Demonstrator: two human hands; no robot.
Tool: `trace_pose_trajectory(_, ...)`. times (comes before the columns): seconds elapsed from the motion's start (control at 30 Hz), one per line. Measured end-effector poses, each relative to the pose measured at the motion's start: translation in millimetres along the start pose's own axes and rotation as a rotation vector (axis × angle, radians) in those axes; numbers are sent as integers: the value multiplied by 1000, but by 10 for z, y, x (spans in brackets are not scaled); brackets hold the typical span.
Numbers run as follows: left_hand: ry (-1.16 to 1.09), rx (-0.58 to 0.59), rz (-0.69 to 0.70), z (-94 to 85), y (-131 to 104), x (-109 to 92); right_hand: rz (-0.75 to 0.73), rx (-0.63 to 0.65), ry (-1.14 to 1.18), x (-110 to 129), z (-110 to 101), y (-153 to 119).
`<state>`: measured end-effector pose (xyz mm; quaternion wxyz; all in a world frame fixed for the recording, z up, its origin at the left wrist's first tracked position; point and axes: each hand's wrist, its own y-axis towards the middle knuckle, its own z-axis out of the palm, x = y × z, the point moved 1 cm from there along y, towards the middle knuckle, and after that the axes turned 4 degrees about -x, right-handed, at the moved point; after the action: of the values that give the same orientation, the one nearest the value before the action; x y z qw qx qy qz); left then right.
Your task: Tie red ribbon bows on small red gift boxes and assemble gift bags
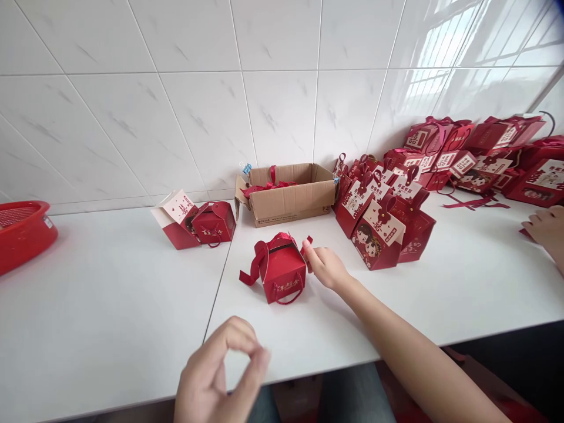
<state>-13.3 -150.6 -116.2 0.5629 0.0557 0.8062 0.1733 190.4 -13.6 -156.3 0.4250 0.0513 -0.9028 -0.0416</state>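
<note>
A red gift box with a ribbon through its top and a rope handle stands on the white table in front of me. My right hand is at its right side, thumb and fingers pinched on the end of the red ribbon. Nearer to me, my left hand hangs in front of the table's edge, thumb and index fingertips brought together in a ring. Nothing shows between those fingertips, and the hand is slightly blurred.
Behind the box is an open cardboard box holding red ribbons. Two small boxes sit left, beyond them a red basket. Many red gift boxes crowd the right. Another person's hand is at the right edge.
</note>
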Motion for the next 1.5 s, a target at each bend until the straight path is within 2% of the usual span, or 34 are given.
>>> trace_pose_trajectory(0.1, 235, -1, -182, -70, 203, 218, 92, 19, 44, -27, 0, 30)
trace_pose_trajectory(0.17, 257, 13, -302, -135, 337, 410, 130, 57, 81, -63, 16, 52)
trace_pose_trajectory(0.2, 234, 76, -364, -161, 395, 501, 151, 83, 112, -86, 29, 64)
trace_pose_trajectory(0.3, 160, 359, -505, -196, 517, 685, 230, 159, 307, -163, 82, 99)
trace_pose_trajectory(0.4, 141, 513, -555, -163, 576, 735, 321, 188, 509, -228, 127, 139)
trace_pose_trajectory(0.5, 58, 573, -591, -77, 616, 726, 423, 232, 645, -264, 154, 179)
trace_pose_trajectory(0.57, -106, 580, -652, -14, 652, 712, 516, 286, 791, -271, 167, 202)
trace_pose_trajectory(0.63, -351, 531, -747, 40, 707, 703, 597, 347, 948, -267, 177, 219)
trace_pose_trajectory(0.73, -703, 369, -921, 96, 820, 711, 646, 392, 1160, -247, 182, 232)
trace_pose_trajectory(0.8, -857, 236, -1008, 118, 901, 729, 650, 375, 1296, -232, 171, 234)
trace_pose_trajectory(0.87, -943, 96, -1030, 133, 980, 750, 641, 331, 1415, -222, 149, 236)
trace_pose_trajectory(0.97, -964, -72, -978, 141, 1086, 776, 618, 228, 1551, -218, 107, 243)
trace_pose_trajectory(1.07, -898, -168, -941, 129, 1172, 790, 599, 104, 1631, -219, 76, 251)
trace_pose_trajectory(1.23, -827, -255, -875, 61, 1274, 786, 542, -22, 1705, -230, 51, 257)
trace_pose_trajectory(1.37, -804, -316, -782, -54, 1363, 717, 426, -110, 1754, -246, 12, 278)
trace_pose_trajectory(1.5, -796, -335, -552, -191, 1531, 509, 318, -193, 1775, -177, -95, 346)
